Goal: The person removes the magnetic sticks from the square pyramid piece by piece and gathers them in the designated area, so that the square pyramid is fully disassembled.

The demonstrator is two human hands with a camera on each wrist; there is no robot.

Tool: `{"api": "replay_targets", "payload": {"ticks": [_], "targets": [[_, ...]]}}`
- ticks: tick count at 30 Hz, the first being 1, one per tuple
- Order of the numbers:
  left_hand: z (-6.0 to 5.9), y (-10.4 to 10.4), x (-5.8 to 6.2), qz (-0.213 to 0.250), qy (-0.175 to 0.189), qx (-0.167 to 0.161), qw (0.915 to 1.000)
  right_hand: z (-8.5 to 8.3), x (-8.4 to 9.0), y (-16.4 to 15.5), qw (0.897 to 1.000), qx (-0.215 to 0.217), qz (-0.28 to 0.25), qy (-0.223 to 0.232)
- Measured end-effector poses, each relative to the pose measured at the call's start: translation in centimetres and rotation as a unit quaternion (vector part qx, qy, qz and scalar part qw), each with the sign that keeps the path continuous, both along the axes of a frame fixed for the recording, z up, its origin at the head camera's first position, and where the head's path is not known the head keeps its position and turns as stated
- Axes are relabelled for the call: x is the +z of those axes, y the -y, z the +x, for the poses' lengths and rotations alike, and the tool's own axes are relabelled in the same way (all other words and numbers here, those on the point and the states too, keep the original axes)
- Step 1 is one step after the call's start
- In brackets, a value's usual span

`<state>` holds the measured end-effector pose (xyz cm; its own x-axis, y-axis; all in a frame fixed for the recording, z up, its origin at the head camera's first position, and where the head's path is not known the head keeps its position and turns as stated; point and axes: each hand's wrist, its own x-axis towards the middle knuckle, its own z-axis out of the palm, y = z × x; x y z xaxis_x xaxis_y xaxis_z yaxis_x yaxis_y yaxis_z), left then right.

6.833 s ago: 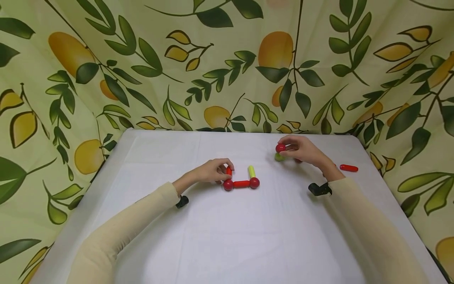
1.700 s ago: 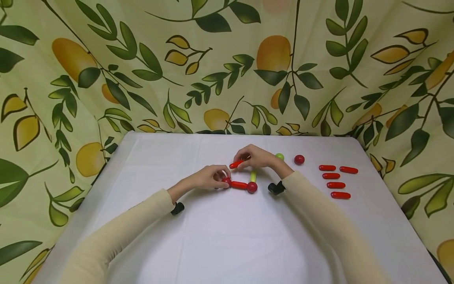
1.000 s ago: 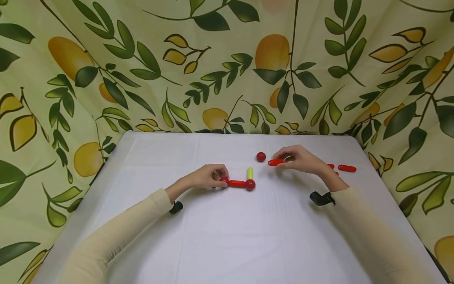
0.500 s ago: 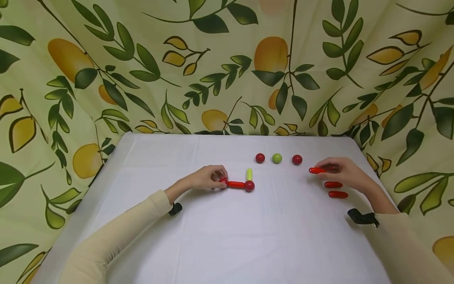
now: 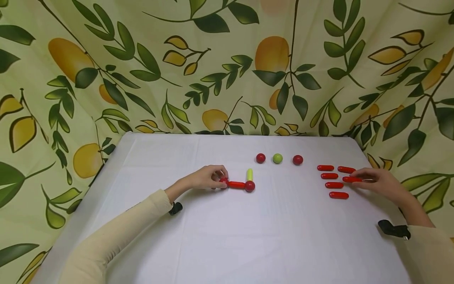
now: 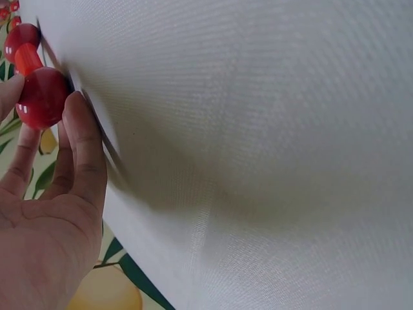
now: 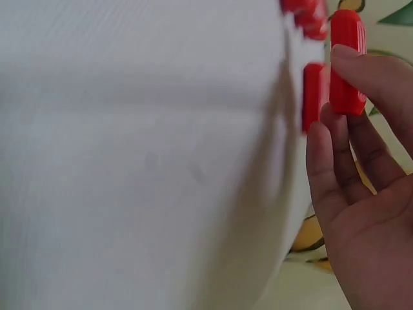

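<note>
My left hand [image 5: 207,177] pinches a shiny red ball [image 6: 42,97] between thumb and fingers, low over the white cloth. That ball is at the left end of a small joined piece: a short red rod [image 5: 236,185] runs from it to a second red ball [image 5: 250,186]. From this second ball a yellow-green rod [image 5: 250,174] points toward the back. At the table's right side, my right hand [image 5: 381,183] pinches a loose red rod [image 7: 348,61] between thumb and fingers, beside a group of similar red rods [image 5: 329,176].
Along the back lie a red ball [image 5: 260,158], a green ball [image 5: 277,158] and another red ball [image 5: 297,159] in a row. The white-covered table [image 5: 227,236] ends at a leaf-and-fruit patterned curtain [image 5: 227,71] behind and at both sides.
My right hand has carried the red rod from near my left hand rightward to the rod group. My left hand stays on its ball, where a red rod stood in the oldest frame.
</note>
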<state>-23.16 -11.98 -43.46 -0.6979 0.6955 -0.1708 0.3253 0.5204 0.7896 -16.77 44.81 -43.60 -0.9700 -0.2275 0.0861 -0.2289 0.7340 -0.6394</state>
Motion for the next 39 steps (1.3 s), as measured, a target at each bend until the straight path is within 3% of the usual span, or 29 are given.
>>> {"api": "replay_targets", "payload": {"ticks": [7, 15, 22, 26, 32, 39], "targets": [[0.1, 0.0, 0.1, 0.000, 0.000, -0.003, 1.0000, -0.2, -1.2, -1.2, 0.999, -0.028, 0.025, 0.002], [0.3, 0.0, 0.3, 0.000, 0.003, -0.001, 1.0000, -0.8, -1.5, -1.1, 0.998, -0.031, 0.054, 0.003], [0.1, 0.0, 0.2, -0.005, -0.003, -0.003, 1.0000, -0.8, -1.0, -0.8, 0.997, -0.042, 0.065, 0.010], [0.0, 0.0, 0.3, -0.008, -0.009, -0.006, 0.9999, -0.7, -0.1, -0.8, 0.999, -0.038, 0.036, 0.002], [-0.1, -0.1, 0.4, -0.010, -0.024, -0.011, 0.9996, -1.6, 1.5, 2.1, 1.000, -0.005, -0.014, -0.008], [-0.1, -0.3, 0.2, -0.015, -0.022, -0.010, 0.9996, -4.4, 2.0, 9.3, 0.993, 0.106, -0.046, 0.015]]}}
